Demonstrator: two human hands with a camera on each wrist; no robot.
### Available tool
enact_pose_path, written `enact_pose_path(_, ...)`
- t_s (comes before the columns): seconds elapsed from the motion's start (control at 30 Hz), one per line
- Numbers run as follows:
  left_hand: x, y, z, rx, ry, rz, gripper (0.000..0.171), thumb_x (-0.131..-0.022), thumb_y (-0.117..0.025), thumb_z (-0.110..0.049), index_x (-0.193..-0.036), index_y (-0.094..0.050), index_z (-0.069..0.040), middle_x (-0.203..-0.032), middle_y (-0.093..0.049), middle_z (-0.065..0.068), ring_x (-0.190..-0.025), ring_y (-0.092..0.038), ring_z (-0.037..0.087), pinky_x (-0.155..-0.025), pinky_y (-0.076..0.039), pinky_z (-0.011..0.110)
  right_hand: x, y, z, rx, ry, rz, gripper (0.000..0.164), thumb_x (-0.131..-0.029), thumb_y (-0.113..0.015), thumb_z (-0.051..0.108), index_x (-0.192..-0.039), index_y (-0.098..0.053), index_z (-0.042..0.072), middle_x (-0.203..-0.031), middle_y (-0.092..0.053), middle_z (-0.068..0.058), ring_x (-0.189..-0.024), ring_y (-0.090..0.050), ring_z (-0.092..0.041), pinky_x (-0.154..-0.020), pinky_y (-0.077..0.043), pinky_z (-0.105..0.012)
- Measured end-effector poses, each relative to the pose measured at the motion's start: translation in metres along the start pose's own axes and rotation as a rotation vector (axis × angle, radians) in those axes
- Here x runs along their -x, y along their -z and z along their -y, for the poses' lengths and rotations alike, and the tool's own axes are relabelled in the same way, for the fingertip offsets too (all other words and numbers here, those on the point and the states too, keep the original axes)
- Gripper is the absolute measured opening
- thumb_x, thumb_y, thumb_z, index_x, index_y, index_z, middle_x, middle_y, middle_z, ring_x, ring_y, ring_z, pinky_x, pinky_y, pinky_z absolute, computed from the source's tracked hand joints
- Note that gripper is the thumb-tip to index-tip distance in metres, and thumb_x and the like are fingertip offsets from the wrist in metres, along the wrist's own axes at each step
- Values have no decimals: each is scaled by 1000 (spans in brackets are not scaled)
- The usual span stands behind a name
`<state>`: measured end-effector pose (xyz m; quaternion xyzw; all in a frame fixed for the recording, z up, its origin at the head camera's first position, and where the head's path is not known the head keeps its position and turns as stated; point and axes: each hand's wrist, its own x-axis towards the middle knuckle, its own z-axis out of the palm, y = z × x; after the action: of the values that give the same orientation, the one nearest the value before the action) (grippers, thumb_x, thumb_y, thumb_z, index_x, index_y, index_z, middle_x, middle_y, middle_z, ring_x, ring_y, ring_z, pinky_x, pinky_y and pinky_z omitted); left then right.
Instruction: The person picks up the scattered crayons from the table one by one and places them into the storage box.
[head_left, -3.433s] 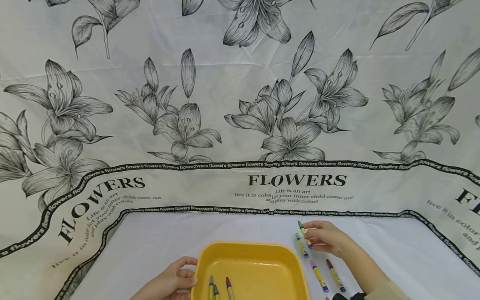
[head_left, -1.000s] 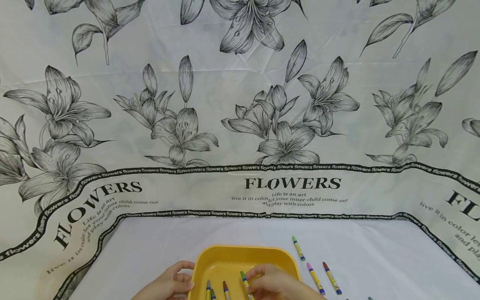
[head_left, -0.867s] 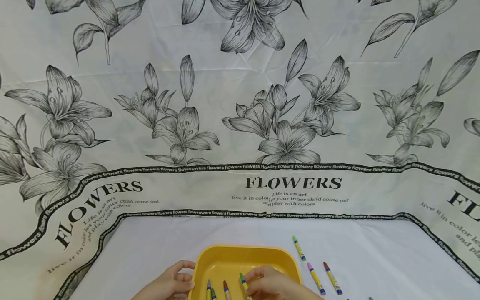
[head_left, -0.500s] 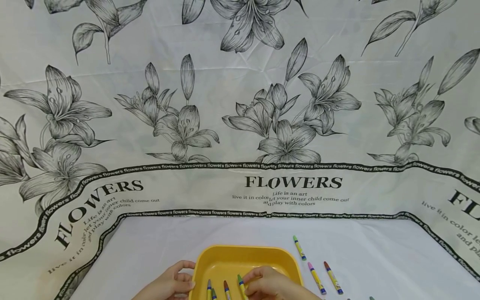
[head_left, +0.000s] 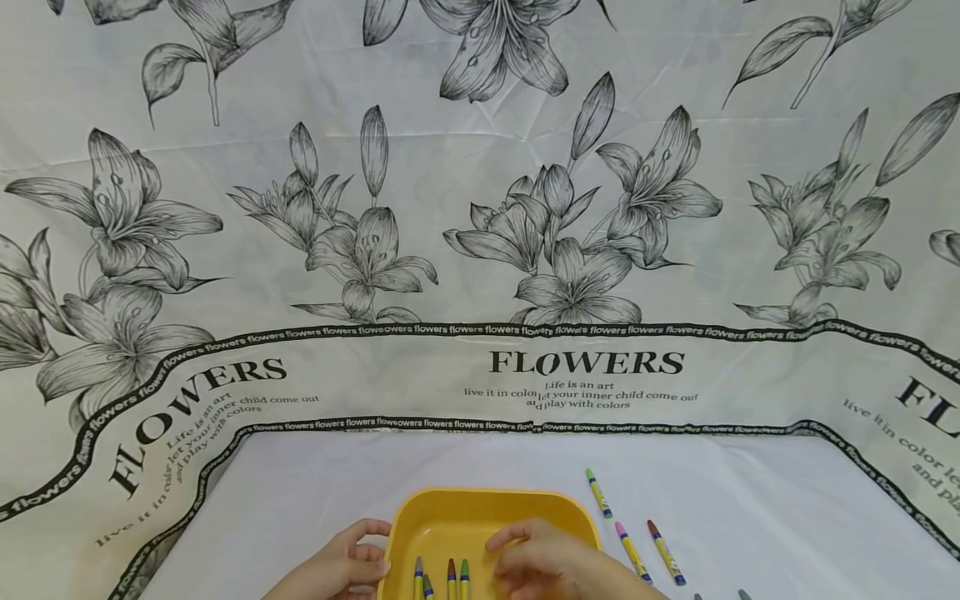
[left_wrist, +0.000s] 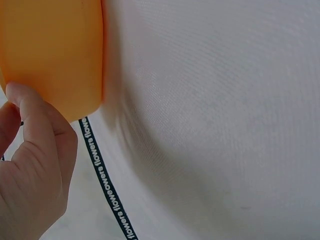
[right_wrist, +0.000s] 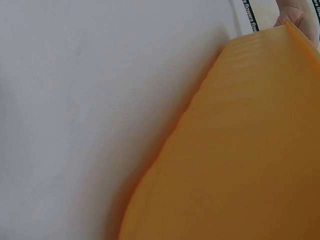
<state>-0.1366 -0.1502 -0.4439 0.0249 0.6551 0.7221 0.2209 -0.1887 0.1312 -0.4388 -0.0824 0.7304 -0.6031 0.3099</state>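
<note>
A yellow tray [head_left: 495,493] stands at the front of the table in the head view. My left hand [head_left: 341,567] holds its left rim, thumb and fingers pinching the wall in the left wrist view. Over the right part of the tray is my right hand [head_left: 547,562], its fingers loosely bent with nothing between them. Inside the tray, a green crayon [head_left: 465,577] lies beside a brown crayon [head_left: 452,577]. Left of these are a grey crayon [head_left: 418,573] and a dark green crayon [head_left: 428,587]. The right wrist view mostly shows the tray's outer wall [right_wrist: 240,140].
On the white tablecloth [head_left: 315,475], right of the tray, lie a light green crayon [head_left: 598,493], a pink crayon [head_left: 632,552] and a red-brown crayon [head_left: 666,552]. Tips of other crayons show at the bottom edge. A flower-printed cloth [head_left: 585,375] rises behind the table.
My right hand took the green crayon from the table at right, carried it into the tray and let it go beside the brown one. My left hand stays on the rim.
</note>
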Motion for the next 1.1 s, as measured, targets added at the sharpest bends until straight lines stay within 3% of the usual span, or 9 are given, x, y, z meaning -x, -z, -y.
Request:
enact_pose_path(0.4, 0, 1, 1, -4, -12, 4, 45, -89, -57, -3, -127, -34, 3, -84, -60, 4, -66, -54, 8, -63, -49, 19, 4, 25, 18, 19, 78, 21, 33, -81, -62, 3, -112, -58, -7, -83, -67, -9, -65, -62, -14, -59, -55, -27)
enact_pose_path(1.1, -1, 2, 1, 13, -17, 22, 44, -89, -56, -3, -127, -34, 3, -85, -60, 4, -67, -55, 8, -64, -49, 19, 21, 74, 41, -22, 102, 13, 41, -84, -62, 9, -121, -51, -4, -90, -65, -9, -72, -62, -15, -65, -56, -28)
